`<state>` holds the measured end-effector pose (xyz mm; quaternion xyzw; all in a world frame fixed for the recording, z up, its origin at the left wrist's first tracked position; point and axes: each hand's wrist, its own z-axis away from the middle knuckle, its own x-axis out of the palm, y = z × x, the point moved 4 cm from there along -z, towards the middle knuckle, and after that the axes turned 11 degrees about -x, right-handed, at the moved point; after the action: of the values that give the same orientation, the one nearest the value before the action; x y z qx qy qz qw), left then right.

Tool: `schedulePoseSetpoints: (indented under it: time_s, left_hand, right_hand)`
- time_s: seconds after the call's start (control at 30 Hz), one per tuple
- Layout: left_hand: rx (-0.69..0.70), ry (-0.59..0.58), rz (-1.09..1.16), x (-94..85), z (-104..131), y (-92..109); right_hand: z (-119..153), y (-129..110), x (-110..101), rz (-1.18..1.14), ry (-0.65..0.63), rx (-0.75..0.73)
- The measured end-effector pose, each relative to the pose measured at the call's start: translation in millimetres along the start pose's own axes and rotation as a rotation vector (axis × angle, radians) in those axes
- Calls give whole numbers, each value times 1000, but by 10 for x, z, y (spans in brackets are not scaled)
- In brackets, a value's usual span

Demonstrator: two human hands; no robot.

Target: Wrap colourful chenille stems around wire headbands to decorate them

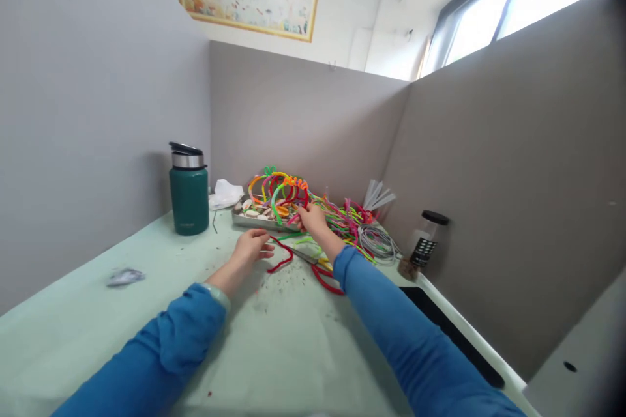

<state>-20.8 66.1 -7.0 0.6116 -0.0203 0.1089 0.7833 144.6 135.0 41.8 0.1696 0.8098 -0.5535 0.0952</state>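
My right hand [313, 217] is closed on the lower right end of a headband [295, 183] wrapped in fuzzy green, orange and red pipe cleaner. It holds the headband above the front of a metal tray [259, 222]. Left of it, my left hand [251, 246] hovers low over the table with its fingers loosely apart. Just beyond those fingertips a bent red pipe cleaner [285, 262] lies on the table, and whether they touch it is hard to tell. Scissors with red and yellow handles [327, 279] lie under my right forearm, partly hidden.
More colourful headbands [255, 186] rest on the tray. Loose pipe cleaners [342, 217] and a grey wire coil [379, 242] are heaped at right. A green bottle [189, 199], white tissue [226, 194], crumpled scrap [126, 277], jar [424, 246] and black strip [452, 335] stand or lie around.
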Motion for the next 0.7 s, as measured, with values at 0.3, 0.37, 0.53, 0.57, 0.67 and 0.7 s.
schedulePoseSetpoints:
  time_s: [0.3,0.37,0.53,0.57,0.67,0.7]
  left_hand:
    - [-33,-39,-11,-43,-88,-40]
    - [-36,-61,-23,-22,-64,-58]
    - [-38,-95,-75,39,72,-76]
    - [-27,-106,-86,65,106,-71]
    - [-19,-135,-140,178,193,-69]
    - [-27,-139,-149,224,211,-76]
  right_hand:
    - [-570,-5,460,65,-14,12]
    - [-548,-4,441,72,-5,3]
    - [-226,-353,118,40,13,-126]
    - [-101,-526,-33,-9,33,-249]
    - [390,-1058,-704,-104,182,-635]
    - [562,-1198,-947,-99,226,-750]
